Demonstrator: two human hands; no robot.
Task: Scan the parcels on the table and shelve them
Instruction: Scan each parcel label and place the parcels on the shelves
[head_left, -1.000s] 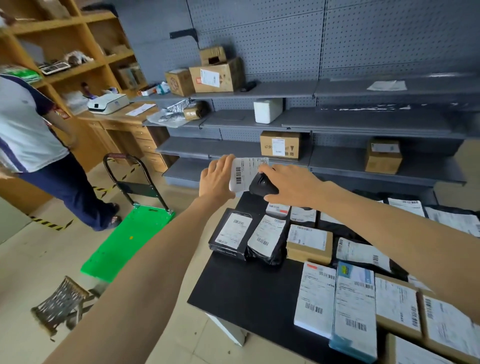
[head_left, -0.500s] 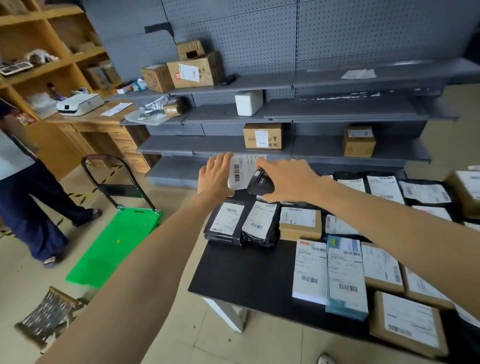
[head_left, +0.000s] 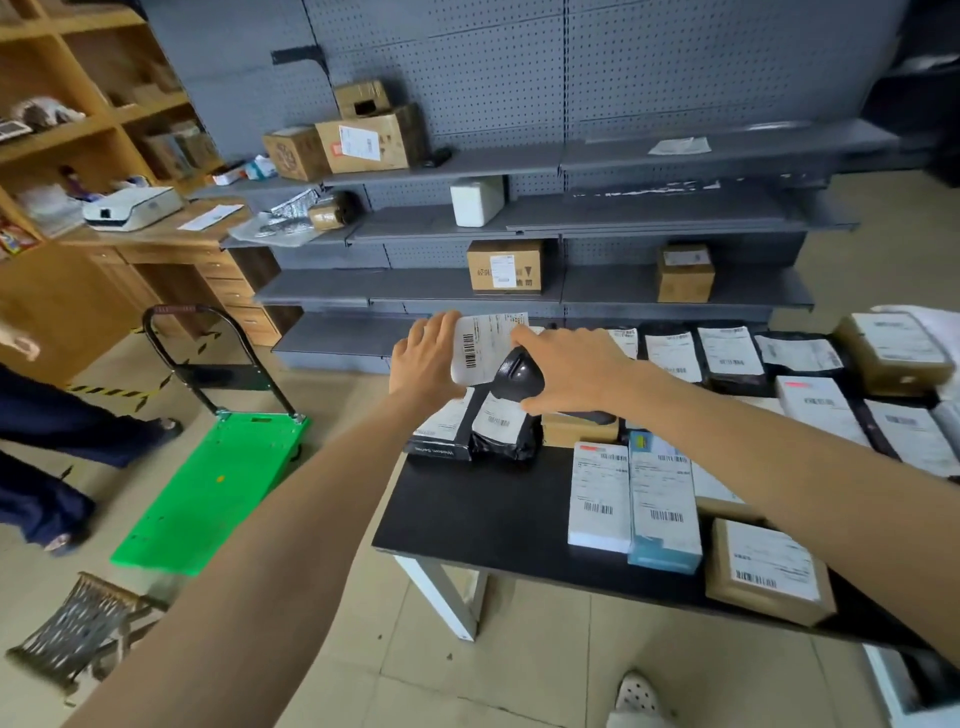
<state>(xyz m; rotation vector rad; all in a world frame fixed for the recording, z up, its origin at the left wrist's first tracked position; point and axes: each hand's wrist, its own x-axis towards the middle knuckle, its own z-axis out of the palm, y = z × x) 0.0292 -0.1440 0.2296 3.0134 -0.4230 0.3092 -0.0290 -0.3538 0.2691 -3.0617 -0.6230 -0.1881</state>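
Note:
My left hand (head_left: 423, 358) holds a small parcel with a white barcode label (head_left: 480, 348) up above the far left corner of the black table (head_left: 478, 519). My right hand (head_left: 569, 371) grips a black handheld scanner (head_left: 519, 376), its head close against the label. Several labelled parcels (head_left: 662, 499) lie in rows on the table: black bags, white and brown boxes. Beyond the table stands the grey metal shelving (head_left: 467, 286), with a few cardboard boxes (head_left: 505, 266) on its levels.
A green flat trolley (head_left: 213, 483) with a black handle stands on the floor to the left of the table. Another person's legs (head_left: 47, 447) are at the far left. A wooden desk with a white printer (head_left: 132, 208) stands back left. A wire stand (head_left: 78, 629) lies bottom left.
The view has swung right and more of the table shows. Both hands stay together, scanner against the label. The person at the left has moved further left.

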